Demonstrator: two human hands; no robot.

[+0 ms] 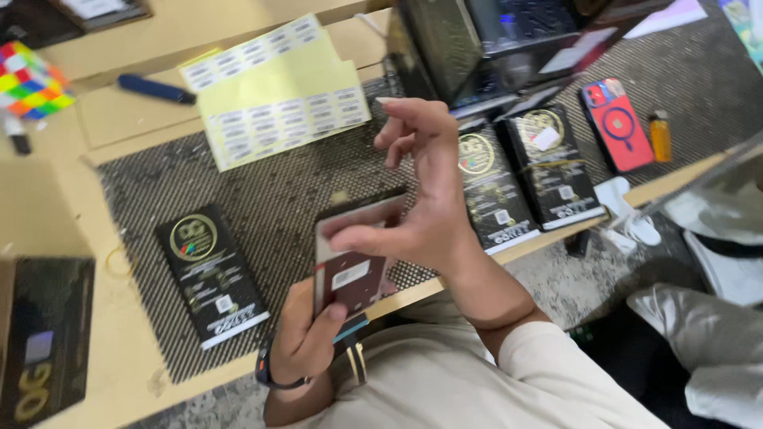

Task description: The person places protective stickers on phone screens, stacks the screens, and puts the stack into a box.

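The left hand [306, 338] grips a flat dark-maroon rectangular package with a small white sticker [354, 266], holding it upright by its lower edge just above the near rim of the desk [119, 318]; the fingers wrap behind it and the thumb presses on its front. A dark band sits on that wrist. The right hand [425, 202] hovers at the package's upper right corner, its thumb and forefinger stretched toward the top edge, the remaining fingers [397, 135] loosely curled and spread upward, closed on nothing. Motion blur keeps me from telling whether the fingertip touches the package.

On the black woven mat [270, 183] covering the desk, a slim black box with a gold round emblem [211, 274] lies to the left of the hands, well apart from them. Two similar black boxes [520, 175] lie side by side beyond the right hand. Pale yellow sheets of white stickers [278, 91] rest at the mat's far edge, beside a blue pen [155, 89]. A red-cased phone [618, 123] and an orange lighter [660, 137] lie at the far right, and a multicoloured puzzle cube [30, 79] sits at the far left.
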